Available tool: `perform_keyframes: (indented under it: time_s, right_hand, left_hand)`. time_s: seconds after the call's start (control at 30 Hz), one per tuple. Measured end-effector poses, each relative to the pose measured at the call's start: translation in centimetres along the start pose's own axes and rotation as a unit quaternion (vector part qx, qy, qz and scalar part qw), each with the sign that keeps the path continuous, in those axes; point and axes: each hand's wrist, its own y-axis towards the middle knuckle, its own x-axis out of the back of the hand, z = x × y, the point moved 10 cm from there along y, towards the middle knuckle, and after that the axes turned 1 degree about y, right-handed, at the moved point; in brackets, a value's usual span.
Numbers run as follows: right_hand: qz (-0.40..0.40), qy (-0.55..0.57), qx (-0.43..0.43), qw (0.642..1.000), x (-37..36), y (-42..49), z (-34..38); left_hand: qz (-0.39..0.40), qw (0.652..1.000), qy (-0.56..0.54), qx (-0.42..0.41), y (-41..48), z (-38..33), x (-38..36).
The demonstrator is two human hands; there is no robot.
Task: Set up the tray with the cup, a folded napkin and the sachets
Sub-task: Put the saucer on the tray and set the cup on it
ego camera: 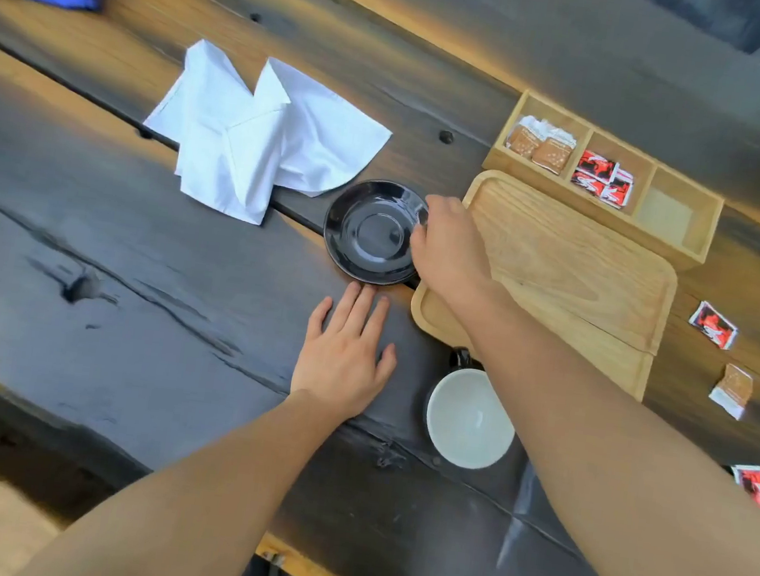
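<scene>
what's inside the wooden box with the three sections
In the wooden box, the left section holds brown sachets, the middle red sachets, and the right looks empty. Anything beneath the sachets is hidden.

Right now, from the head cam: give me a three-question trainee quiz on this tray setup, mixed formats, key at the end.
1. True or false: the wooden tray already holds the cup.
2. Which hand touches the black saucer? A) left hand B) right hand C) neither
3. Fill in: the divided sachet box has ___ compartments, and the one farthest right looks empty.

Key: 1 false, the tray is bare and the cup stands on the table. 2 B, at the saucer's rim; the left hand lies flat on the table. 3 three.
</scene>
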Motion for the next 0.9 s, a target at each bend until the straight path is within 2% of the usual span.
perform_keyframes:
  time_s: [0.23, 0.53, 0.63, 0.77, 0.9]
  right_hand:
    - [0.018, -0.06, -0.03, 0.998, -1.5, 4.1, -0.1]
    - [-0.032, 0.166, -0.095, 0.981, 0.8, 3.8, -2.8]
    - [-0.095, 0.254, -0.166, 0.948, 2.2, 1.9, -7.2]
    - [-0.163, 0.361, -0.269, 0.878, 3.3, -1.6, -14.4]
    - [-0.205, 0.392, -0.349, 0.826, 3.8, -4.3, -19.7]
  left_hand:
    - [-0.017, 1.0, 0.004, 0.003, 0.0, 0.3, -0.3]
    - [-0.011, 1.0, 0.007, 0.009, 0.0, 0.3, 0.1]
    - [0.0, 1.0, 0.013, 0.009, 0.0, 0.3, -0.1]
    - [0.002, 1.0, 0.015, 0.012, 0.0, 0.4, -0.2]
    - [0.001, 1.0, 0.015, 0.014, 0.1, 0.4, -0.3]
